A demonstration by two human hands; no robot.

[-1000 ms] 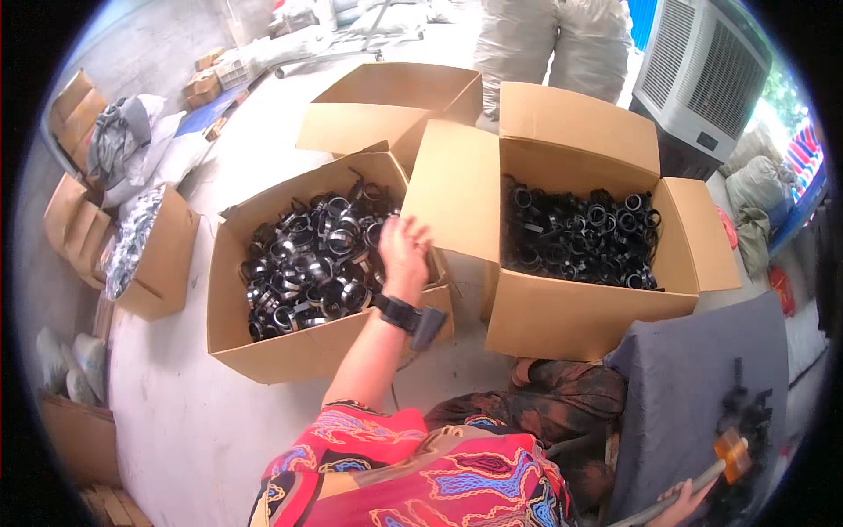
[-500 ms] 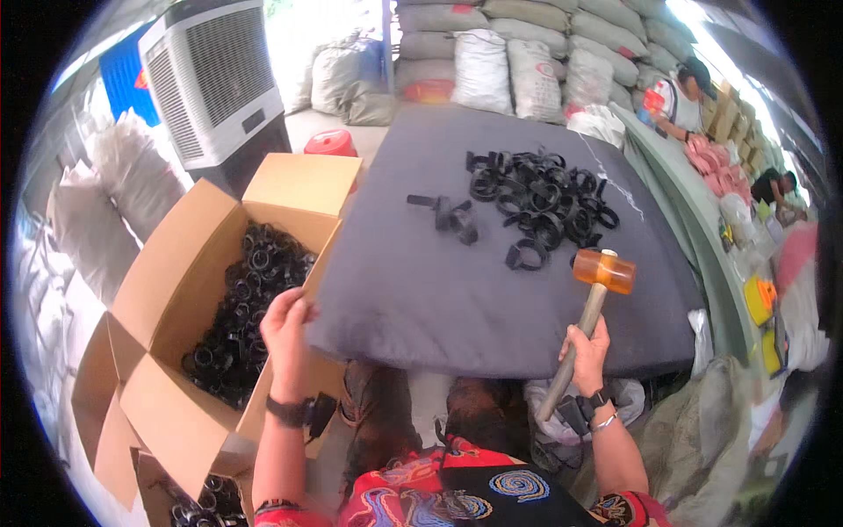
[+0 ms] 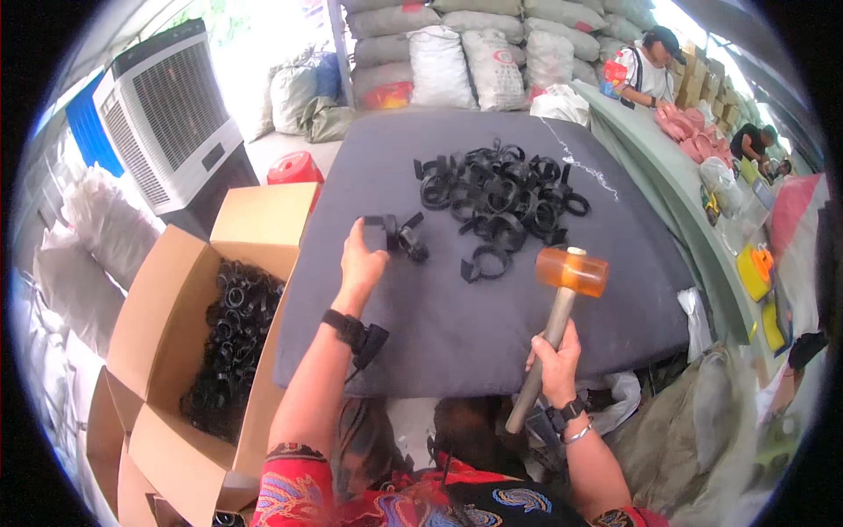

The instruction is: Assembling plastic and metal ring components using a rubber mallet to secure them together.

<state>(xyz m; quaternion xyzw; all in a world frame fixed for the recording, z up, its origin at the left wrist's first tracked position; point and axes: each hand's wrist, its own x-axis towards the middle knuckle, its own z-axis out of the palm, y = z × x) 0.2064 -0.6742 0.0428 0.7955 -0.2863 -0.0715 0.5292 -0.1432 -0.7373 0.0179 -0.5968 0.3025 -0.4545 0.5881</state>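
Observation:
A rubber mallet with an orange head [image 3: 572, 271] and a wooden handle is held upright by my right hand [image 3: 558, 364], fingers wrapped round the handle. My left hand [image 3: 362, 266] reaches over the padded dark grey table [image 3: 395, 342]. Its index finger is stretched out and its thumb stands apart, at the edge of a few black ring-shaped clamps [image 3: 406, 239]. Whether the fingertips touch these cannot be made out. A larger heap of the same black clamps [image 3: 500, 193] lies farther back, with a single clamp [image 3: 486, 263] at its near side.
An open cardboard box [image 3: 167, 307] full of black clamps stands left of the table. Behind it are an air cooler [image 3: 171, 114] and a red bucket [image 3: 294, 169]. Stacked sacks [image 3: 439, 66] line the back. A co-worker [image 3: 648, 75] sits at a green-covered bench [image 3: 650, 167] with pink pieces.
My left hand has moved from the box's edge forward over the table to the small group of clamps. The mallet stays in my right hand. My view has shifted slightly.

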